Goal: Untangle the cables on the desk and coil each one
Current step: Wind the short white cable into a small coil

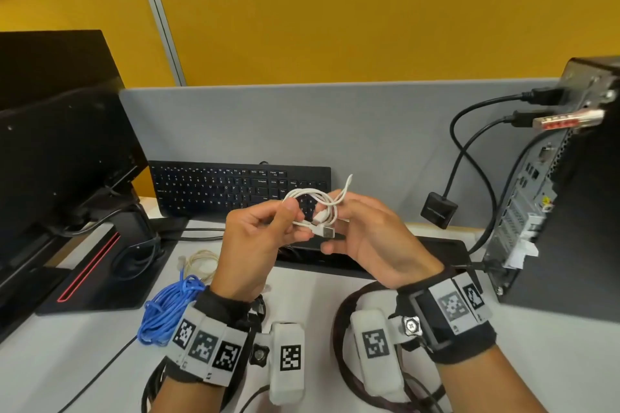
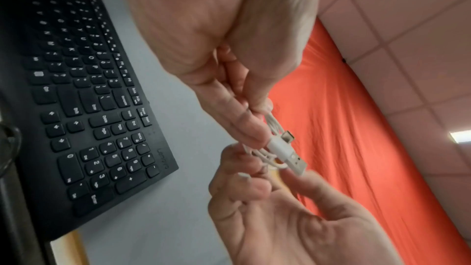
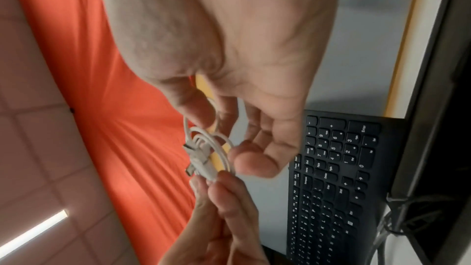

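Desk [image 1: 335,295], grey-white: monitor [image 1: 60,144] at left, black keyboard [image 1: 235,189] against the partition, computer tower [image 1: 563,194] at right with black leads plugged in.

On the desk near the left wrist: blue cable [image 1: 167,307], bundled in a loose coil, and just beyond it a cream cable [image 1: 201,261], also looped. Both lie apart from the hands.

Held up above the desk in front of the keyboard: white cable [image 1: 315,208], a small coil of several loops, one thin end poking up free.

Left hand [image 1: 261,241]: fingers curled, pinching the coil at its side near the USB plug [image 2: 293,158]. Right hand [image 1: 375,245]: thumb and fingers curled round the opposite side of the same coil.

Judgement: step in hand is finishing the white coil; two cables look done. To do it well, keep the left pinch fixed so the loops stay equal, let the right hand pass the free end round the bundle, and tuck the plug without bending it sharply at its neck. Risk: loops springing open if either grip slackens.
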Motion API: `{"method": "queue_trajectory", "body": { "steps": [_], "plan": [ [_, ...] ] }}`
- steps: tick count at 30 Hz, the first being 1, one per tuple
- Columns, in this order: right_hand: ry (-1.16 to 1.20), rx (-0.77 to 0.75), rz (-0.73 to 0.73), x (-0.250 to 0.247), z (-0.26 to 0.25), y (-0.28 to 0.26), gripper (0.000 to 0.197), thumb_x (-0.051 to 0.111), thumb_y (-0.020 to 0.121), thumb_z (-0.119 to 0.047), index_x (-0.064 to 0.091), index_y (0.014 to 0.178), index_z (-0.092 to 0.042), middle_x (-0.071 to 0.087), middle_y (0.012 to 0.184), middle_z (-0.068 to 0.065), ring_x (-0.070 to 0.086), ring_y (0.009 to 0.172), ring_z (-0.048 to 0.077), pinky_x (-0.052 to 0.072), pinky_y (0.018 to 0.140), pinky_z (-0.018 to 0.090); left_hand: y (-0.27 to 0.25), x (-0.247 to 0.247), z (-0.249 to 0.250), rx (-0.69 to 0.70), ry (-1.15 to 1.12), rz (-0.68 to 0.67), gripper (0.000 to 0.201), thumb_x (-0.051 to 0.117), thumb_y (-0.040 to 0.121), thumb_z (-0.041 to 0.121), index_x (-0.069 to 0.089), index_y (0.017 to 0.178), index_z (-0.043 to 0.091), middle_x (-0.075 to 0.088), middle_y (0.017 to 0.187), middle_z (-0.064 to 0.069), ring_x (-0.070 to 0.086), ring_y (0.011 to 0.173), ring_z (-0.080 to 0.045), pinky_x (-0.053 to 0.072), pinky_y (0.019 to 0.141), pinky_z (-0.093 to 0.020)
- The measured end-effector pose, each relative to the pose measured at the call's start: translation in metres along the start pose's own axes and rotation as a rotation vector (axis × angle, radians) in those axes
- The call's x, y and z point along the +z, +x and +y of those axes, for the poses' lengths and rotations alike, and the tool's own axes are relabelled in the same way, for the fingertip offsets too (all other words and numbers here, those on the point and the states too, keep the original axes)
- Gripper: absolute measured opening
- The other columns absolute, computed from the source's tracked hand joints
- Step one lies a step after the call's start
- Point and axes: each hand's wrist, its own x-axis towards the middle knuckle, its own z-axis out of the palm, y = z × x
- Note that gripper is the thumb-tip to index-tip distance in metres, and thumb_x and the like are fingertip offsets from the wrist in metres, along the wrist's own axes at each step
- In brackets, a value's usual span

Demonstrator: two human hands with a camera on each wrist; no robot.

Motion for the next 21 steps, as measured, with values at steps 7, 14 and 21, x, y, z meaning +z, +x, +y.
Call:
{"method": "queue_trajectory", "body": {
  "steps": [7,14,21],
  "plan": [
    [-0.311,-0.018,0.085,0.008,0.003,-0.003,0.022,0.063,0.100,-0.023,0.065,0.107,-0.002,0.064,0.092,0.011,0.059,0.079,0.020,0.052,0.059,0.030,-0.003,0.003,0.004,0.116,0.192,0.000,0.020,0.066,0.090,0.024,0.077,0.082,0.010,0.076,0.078,-0.005,0.075,0.066,-0.024,0.061,0.062,-0.029],
    [-0.448,-0.054,0.113,-0.002,0.001,-0.003,0.014,0.066,0.095,-0.003,0.071,0.108,-0.004,0.075,0.081,0.016,0.075,0.070,0.030,0.061,0.064,0.029,0.002,-0.002,-0.004,0.142,0.292,0.110,0.024,0.068,0.092,0.025,0.076,0.081,0.006,0.076,0.077,-0.007,0.075,0.065,-0.026,0.063,0.065,-0.045],
    [-0.941,-0.152,0.300,-0.021,-0.004,-0.005,0.012,0.073,0.092,-0.017,0.082,0.086,-0.023,0.076,0.074,-0.009,0.072,0.057,0.013,0.054,0.059,0.016,0.010,-0.025,0.006,0.102,-0.028,0.342,0.023,0.068,0.085,0.031,0.079,0.070,0.018,0.067,0.065,-0.003,0.071,0.064,-0.018,0.058,0.066,-0.020]
  ]
}}
